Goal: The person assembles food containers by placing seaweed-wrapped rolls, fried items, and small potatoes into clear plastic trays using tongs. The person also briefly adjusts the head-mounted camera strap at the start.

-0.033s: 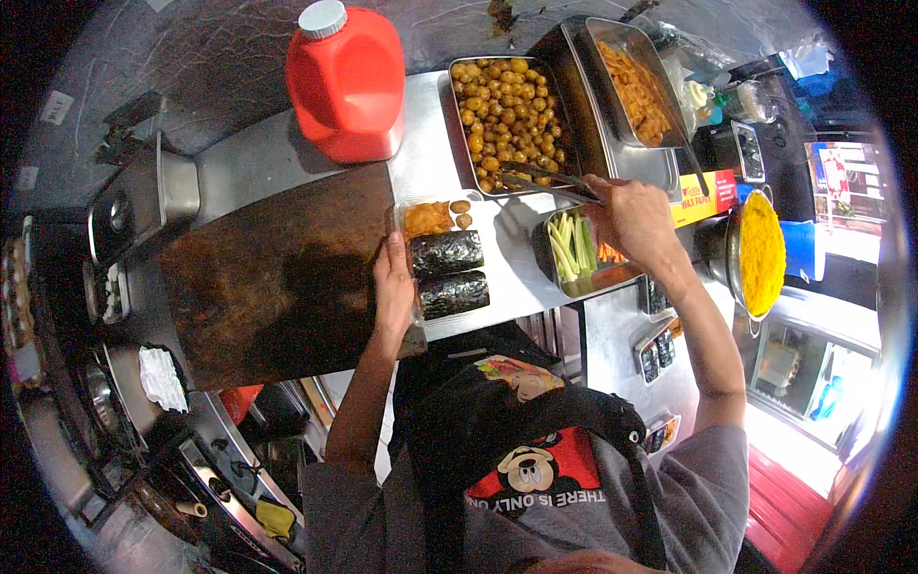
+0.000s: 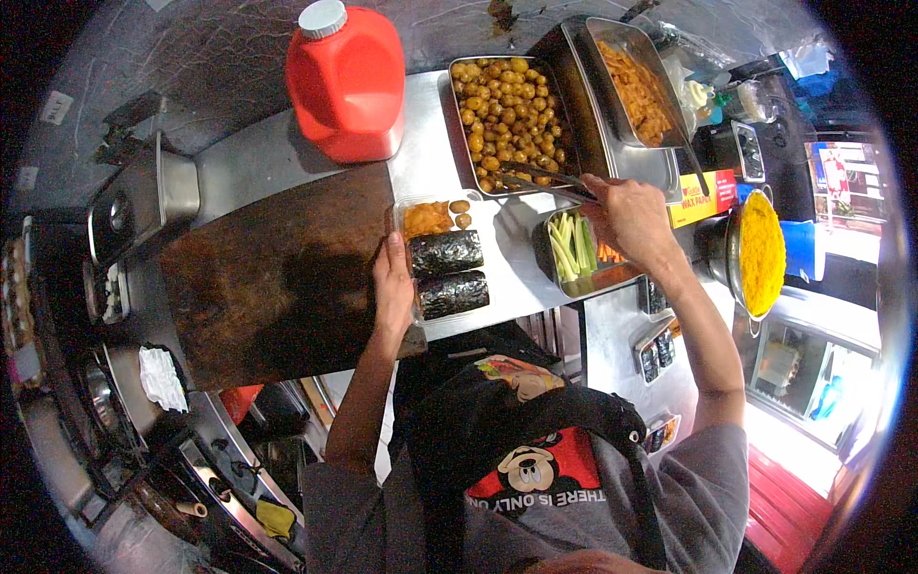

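My left hand (image 2: 392,284) grips the left edge of a clear plastic container (image 2: 464,207). Inside it lie two black seaweed rolls (image 2: 447,252), an orange-brown side dish (image 2: 427,219) and a few small round potatoes (image 2: 463,220). In my right hand (image 2: 626,218), closed round their handles, are metal tongs (image 2: 550,180). Their tips reach the near edge of a steel pan (image 2: 460,158) full of glazed baby potatoes (image 2: 510,108); whether they pinch one I cannot tell. Below my right hand sits a tray of cucumber sticks (image 2: 571,246) and carrot strips (image 2: 609,253).
A dark cutting board (image 2: 258,277) lies left of the container, with a red jug (image 2: 346,91) behind it. At the right are a pan of orange-brown pieces (image 2: 631,91), a wax paper box (image 2: 703,198) and a bowl of yellow shreds (image 2: 762,253). Packed containers (image 2: 657,352) sit lower right.
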Tool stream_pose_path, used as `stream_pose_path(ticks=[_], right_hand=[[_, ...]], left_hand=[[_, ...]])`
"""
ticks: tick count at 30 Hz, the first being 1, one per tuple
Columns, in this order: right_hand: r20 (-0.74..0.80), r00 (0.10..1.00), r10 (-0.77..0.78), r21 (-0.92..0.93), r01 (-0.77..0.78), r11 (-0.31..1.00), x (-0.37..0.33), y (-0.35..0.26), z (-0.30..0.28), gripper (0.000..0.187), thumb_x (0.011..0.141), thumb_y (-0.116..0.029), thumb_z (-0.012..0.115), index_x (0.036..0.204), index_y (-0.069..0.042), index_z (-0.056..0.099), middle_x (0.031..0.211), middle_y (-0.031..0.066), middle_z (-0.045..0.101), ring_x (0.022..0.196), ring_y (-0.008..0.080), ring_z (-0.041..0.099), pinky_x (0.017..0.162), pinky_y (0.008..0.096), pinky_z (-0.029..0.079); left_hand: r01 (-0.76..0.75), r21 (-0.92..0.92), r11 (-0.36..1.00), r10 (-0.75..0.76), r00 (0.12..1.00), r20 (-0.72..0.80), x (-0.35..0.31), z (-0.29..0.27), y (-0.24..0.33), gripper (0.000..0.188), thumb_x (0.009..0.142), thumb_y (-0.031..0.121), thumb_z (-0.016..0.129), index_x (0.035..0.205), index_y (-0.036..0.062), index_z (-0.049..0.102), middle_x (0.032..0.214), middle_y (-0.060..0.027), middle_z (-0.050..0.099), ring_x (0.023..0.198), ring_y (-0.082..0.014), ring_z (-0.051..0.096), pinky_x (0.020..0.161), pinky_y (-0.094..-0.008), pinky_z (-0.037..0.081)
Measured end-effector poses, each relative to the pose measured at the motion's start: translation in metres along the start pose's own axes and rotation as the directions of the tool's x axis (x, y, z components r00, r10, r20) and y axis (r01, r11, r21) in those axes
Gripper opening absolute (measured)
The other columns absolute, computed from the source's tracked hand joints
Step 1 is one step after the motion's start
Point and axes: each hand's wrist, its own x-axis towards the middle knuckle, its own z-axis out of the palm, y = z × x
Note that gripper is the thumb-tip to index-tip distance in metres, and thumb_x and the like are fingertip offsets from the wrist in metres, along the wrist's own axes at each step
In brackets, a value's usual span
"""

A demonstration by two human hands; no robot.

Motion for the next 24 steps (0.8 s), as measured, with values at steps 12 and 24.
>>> stream_pose_path(ticks=[12, 24], right_hand=[[-0.289, 0.951, 0.109, -0.129, -0.152, 0.980, 0.039, 0.030, -0.024, 0.016, 0.081, -0.018, 0.061, 0.088, -0.004, 0.066, 0.067, 0.0171, 0.065, 0.061, 0.0326, 0.067, 0.054, 0.0427, 0.054], [-0.153, 0.979, 0.136, -0.204, -0.165, 0.965, 0.093, 0.022, -0.007, 0.017, 0.078, -0.016, 0.059, 0.076, -0.005, 0.072, 0.076, 0.0182, 0.069, 0.070, 0.0313, 0.070, 0.059, 0.0413, 0.057]], left_hand=[[0.034, -0.010, 0.999, -0.034, 0.999, -0.028, 0.008, -0.002, 0.001, 0.051, 0.103, 0.041, 0.037, 0.119, -0.0033, 0.055, 0.108, -0.0075, 0.060, 0.097, -0.0154, 0.053, 0.090, -0.0295, 0.041], [-0.005, 0.057, 0.998, 0.005, 1.000, -0.001, 0.005, 0.006, 0.015, 0.050, 0.103, 0.041, 0.038, 0.115, -0.0033, 0.056, 0.104, -0.0047, 0.059, 0.094, -0.0125, 0.052, 0.088, -0.0278, 0.041]])
